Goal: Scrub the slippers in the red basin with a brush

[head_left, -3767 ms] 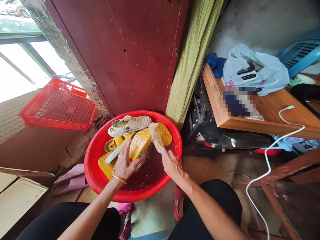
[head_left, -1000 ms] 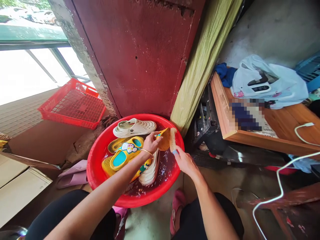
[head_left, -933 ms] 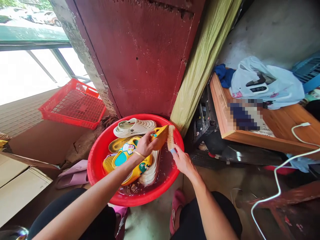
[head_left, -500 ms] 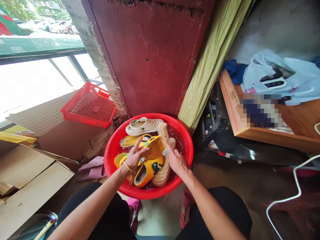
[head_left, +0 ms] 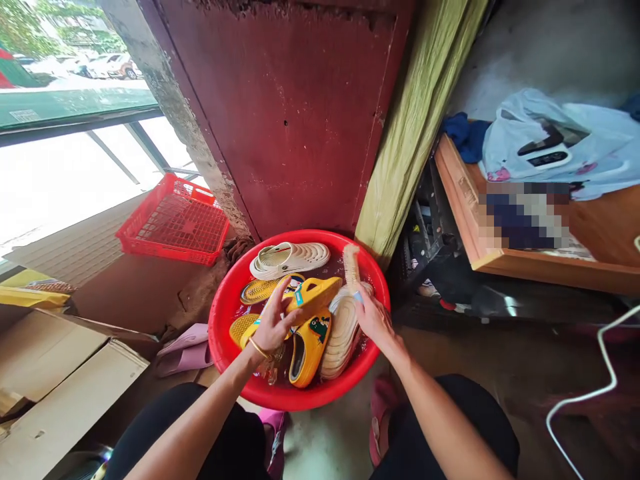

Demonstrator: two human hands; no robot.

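My left hand (head_left: 274, 323) grips a yellow slipper (head_left: 315, 297), tilted on its side above the water in a red basin (head_left: 218, 320). A brush (head_left: 351, 265) with pale bristles is held in my right hand (head_left: 373, 319), to the right of that slipper and apart from it. A cream clog (head_left: 290, 259) lies at the back of the basin. Beneath my hands is a yellow clog with a green dinosaur (head_left: 310, 343). Beside it rests a cream sole (head_left: 341, 337). More yellow slippers (head_left: 257, 291) lie at the basin's left, partly hidden by my left hand.
A red crate (head_left: 175, 220) sits on cardboard at the left, with pink slippers (head_left: 185, 350) beside the basin. A maroon door (head_left: 290, 133) stands behind. At the right are a wooden drawer (head_left: 550, 263) holding a plastic bag (head_left: 540, 147) and a white cable (head_left: 607, 353).
The slipper in my left hand has turned from its sole facing up to its side. The brush has moved right, away from it. The dinosaur clog has swung more upright in view.
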